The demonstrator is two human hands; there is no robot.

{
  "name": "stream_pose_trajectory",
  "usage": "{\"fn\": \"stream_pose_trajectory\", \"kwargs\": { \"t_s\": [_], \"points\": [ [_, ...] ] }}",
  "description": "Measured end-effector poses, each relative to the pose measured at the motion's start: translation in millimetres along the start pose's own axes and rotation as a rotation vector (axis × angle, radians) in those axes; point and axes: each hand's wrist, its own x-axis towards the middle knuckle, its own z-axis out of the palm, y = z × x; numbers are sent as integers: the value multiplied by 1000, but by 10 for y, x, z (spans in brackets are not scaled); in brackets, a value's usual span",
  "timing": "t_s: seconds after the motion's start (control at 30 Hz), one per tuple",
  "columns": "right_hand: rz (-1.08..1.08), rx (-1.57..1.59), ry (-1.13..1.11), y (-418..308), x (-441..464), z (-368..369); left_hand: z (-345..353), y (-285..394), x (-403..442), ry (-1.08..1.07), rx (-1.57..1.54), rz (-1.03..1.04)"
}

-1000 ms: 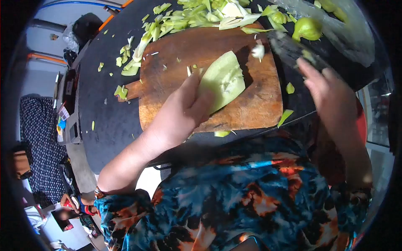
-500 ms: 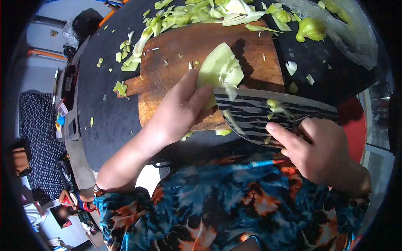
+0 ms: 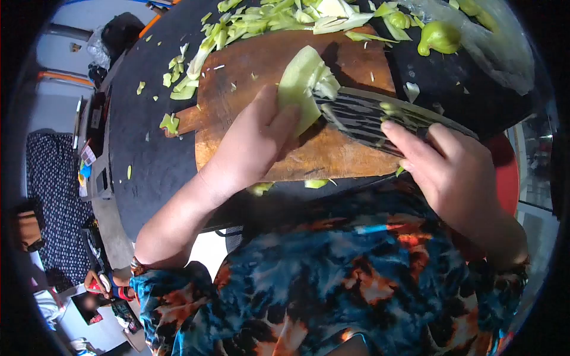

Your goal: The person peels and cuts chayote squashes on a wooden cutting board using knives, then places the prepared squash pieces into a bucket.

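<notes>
My left hand (image 3: 255,139) grips a pale green vegetable piece (image 3: 298,83) above the wooden cutting board (image 3: 350,160); its right side is roughly cut, with loose white shreds. My right hand (image 3: 448,172) is closed on the handle end of a wide dark-striped knife (image 3: 371,118), index finger laid along the blade. The blade's tip touches or nearly touches the piece's cut side, and green bits stick to the metal. The handle itself is hidden by my fingers. Behind the board lies a heap of green slices (image 3: 255,25).
A whole green vegetable (image 3: 439,38) and a clear plastic bag (image 3: 496,53) lie at the back right of the black table (image 3: 142,160). Scraps are scattered around the board. A red seat (image 3: 503,172) stands at the right. Another person (image 3: 107,285) is at the lower left.
The knife, blurred to the right of the board a second ago, has come in left against the piece and then risen. My left hand has lifted the piece slightly and still holds it.
</notes>
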Motion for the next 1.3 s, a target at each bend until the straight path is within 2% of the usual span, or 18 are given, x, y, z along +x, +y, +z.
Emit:
{"fn": "stream_pose_trajectory", "kwargs": {
  "t_s": [0.07, 0.17, 0.37, 0.53, 0.73, 0.93, 1.03, 1.1, 1.13, 1.3],
  "points": [
    [-56, -64, 30, 17, 19, 15, -16, -45, 33, -27, -112, -1],
    [-94, -101, 22, 2, 47, 29, -56, -119, 84, -35, -48, 98],
    [-98, -82, 17, 38, 58, 32, -99, -120, 115, -112, -124, 70],
    [-117, -54, -90, -20, -44, -26, -75, -26, 21, -72, 17, 38],
    [-124, -59, 45, 174, 26, 61, -93, -57, 79, -103, 43, 102],
    [-178, -68, -9, 134, -8, 3, -115, 18, 52, -121, 73, 51],
    [-23, -239, 86, 401, 55, 64, -88, 4, -9, -121, 103, 63],
    [140, -426, 159, 859, 97, 46, -115, 50, -26, -131, 100, 52],
    [210, -373, 163, 894, 55, -1, -136, 79, -35, -136, 81, 25],
    [59, -100, 33, 430, 5, -293, -179, 66, 36, -174, 28, -28]
  ]
}}
